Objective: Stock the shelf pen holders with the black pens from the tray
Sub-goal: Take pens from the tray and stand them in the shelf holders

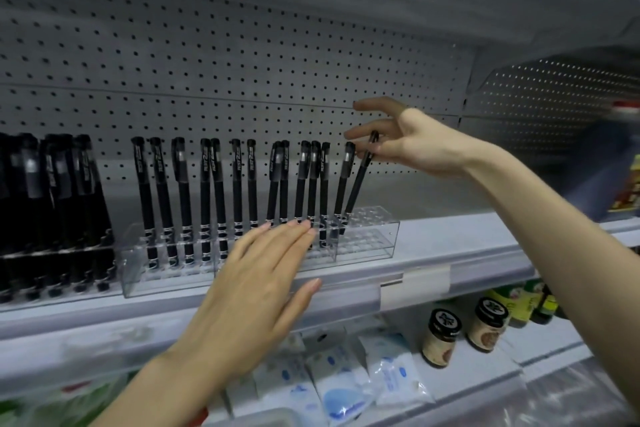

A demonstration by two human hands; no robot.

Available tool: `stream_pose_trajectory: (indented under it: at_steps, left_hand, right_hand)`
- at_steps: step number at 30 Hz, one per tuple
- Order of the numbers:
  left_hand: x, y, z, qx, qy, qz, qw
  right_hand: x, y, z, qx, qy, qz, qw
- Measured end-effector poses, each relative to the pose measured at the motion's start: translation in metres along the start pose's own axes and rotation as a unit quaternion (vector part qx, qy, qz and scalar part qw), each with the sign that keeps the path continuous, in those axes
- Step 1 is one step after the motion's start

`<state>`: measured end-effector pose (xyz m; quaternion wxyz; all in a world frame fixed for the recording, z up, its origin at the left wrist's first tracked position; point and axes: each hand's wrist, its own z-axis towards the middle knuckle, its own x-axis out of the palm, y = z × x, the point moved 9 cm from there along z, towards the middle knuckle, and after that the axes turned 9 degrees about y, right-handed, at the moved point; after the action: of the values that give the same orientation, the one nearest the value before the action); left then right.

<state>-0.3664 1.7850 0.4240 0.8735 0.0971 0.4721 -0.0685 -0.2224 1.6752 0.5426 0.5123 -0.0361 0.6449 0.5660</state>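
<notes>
A clear plastic pen holder (374,236) stands on the grey shelf (450,246), with several black pens (207,191) upright in its holes. Its right end holds none. My right hand (415,146) pinches the top of one tilted black pen (360,177), whose tip sits in a hole near the holder's right part. My left hand (256,291) lies flat and open against the holder's front, fingertips touching its top edge. Further left, a second holder (52,253) is packed with black pens. The tray is not in view.
A grey pegboard (242,73) backs the shelf, with another shelf overhead. On the lower shelf lie white and blue packets (346,388) and two dark-lidded jars (443,340). Bottles (533,302) stand at the right. A price strip (415,281) runs along the shelf edge.
</notes>
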Motion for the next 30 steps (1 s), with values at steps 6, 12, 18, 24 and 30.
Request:
stream_pose_trajectory:
  at_steps: [6,12,18,24,30]
  left_hand:
    - [0.000,0.001,0.000,0.001,0.017,-0.012,1.000]
    - [-0.001,0.002,-0.001,-0.003,0.016,-0.012,1.000]
    - [-0.003,0.002,-0.001,0.000,0.024,-0.014,1.000]
    - [-0.006,0.002,0.000,0.004,0.023,-0.015,1.000]
    - [-0.011,0.005,-0.007,0.000,0.027,-0.030,0.999]
  right_hand:
    - [0.001,0.014,0.008,0.016,0.039,-0.101,0.994]
    - [0.019,0.005,0.014,0.043,0.088,-0.150,0.984]
    - [0.020,-0.002,0.013,0.041,0.083,-0.070,0.993]
    - [0.021,-0.004,0.009,0.068,0.068,-0.113,0.989]
    - [0.012,0.031,-0.011,0.050,-0.010,-0.251,0.967]
